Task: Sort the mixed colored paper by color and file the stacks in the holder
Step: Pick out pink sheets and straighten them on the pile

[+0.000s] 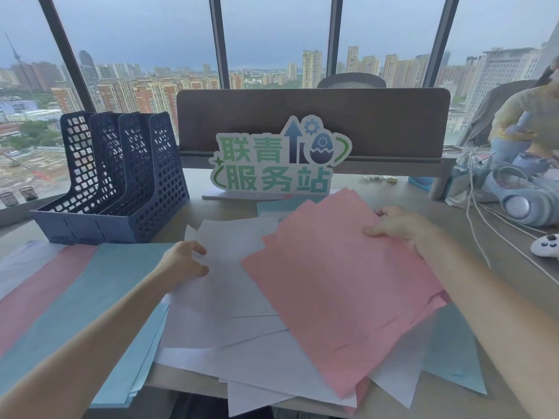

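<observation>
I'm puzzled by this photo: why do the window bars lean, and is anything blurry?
Head view: the wide-angle lens splays the window bars outward; a seated person at the right edge is smeared; daylight is soft and overcast, with no glare on the pink paper.

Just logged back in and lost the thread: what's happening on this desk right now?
A person is sorting loose coloured paper. The right hand grips the far edge of a pink stack lying over a mixed heap of white sheets. The left hand rests on those white sheets. Blue sheets and a pink strip lie to the left. The blue file holder stands behind them with no paper visible in it.
</observation>
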Available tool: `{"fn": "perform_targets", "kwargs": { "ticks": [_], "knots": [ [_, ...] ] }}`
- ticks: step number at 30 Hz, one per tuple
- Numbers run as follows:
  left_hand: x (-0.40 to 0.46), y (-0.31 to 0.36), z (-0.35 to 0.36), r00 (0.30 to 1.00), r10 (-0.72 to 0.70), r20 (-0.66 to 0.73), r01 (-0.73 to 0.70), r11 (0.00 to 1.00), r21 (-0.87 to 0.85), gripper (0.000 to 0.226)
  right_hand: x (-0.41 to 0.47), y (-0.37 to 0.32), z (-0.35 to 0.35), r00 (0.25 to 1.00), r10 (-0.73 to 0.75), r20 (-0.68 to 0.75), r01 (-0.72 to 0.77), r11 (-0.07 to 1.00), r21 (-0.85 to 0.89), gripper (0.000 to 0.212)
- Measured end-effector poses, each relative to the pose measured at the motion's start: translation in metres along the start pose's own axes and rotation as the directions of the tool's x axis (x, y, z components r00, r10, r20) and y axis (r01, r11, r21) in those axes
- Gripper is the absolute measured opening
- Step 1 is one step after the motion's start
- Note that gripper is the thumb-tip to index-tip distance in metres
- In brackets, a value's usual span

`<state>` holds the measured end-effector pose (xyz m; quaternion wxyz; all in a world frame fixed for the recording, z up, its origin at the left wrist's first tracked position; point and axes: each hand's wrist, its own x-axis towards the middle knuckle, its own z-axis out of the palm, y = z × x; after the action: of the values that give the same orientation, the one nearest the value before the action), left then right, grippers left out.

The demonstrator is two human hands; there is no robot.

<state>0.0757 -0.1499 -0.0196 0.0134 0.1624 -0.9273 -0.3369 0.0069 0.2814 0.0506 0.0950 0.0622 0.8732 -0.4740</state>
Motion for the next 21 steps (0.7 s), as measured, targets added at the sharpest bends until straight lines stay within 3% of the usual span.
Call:
{"fn": "perform_targets", "kwargs": {
  "ticks": [6, 10, 14, 17, 19, 21],
  "knots": [
    [-0.002, 0.003, 0.001, 0.999, 0.038, -0.002, -0.038, 0.998, 0.043, 0.041, 0.005, -0.028, -0.019, 0.995, 0.098, 0.035, -0.104, 0.94, 0.326, 0.013],
    [-0.004, 0.004, 0.003, 0.996, 0.084, -0.001, -0.083, 0.988, 0.131, 0.043, 0.018, -0.023, -0.018, 0.99, 0.143, 0.011, -0.137, 0.921, 0.365, 0.029],
    [-0.011, 0.01, 0.004, 0.996, 0.086, -0.011, -0.079, 0.951, 0.299, 0.049, 0.023, 0.003, -0.015, 0.981, 0.153, -0.118, -0.127, 0.971, 0.204, 0.044],
    [-0.02, 0.016, 0.011, 0.978, 0.188, -0.089, -0.109, 0.825, 0.555, 0.052, 0.017, 0.026, -0.009, 0.973, 0.119, -0.197, -0.138, 0.987, -0.081, 0.031],
    [-0.027, 0.025, 0.02, 0.943, 0.325, -0.077, -0.24, 0.819, 0.52, 0.044, 0.01, 0.036, 0.0, 0.982, 0.074, -0.176, -0.11, 0.973, -0.201, 0.022],
    [-0.038, 0.04, 0.031, 0.903, 0.43, 0.003, -0.402, 0.842, 0.359, 0.031, 0.006, 0.042, 0.008, 0.979, -0.005, -0.205, -0.054, 0.957, -0.285, 0.019]
  ]
}}
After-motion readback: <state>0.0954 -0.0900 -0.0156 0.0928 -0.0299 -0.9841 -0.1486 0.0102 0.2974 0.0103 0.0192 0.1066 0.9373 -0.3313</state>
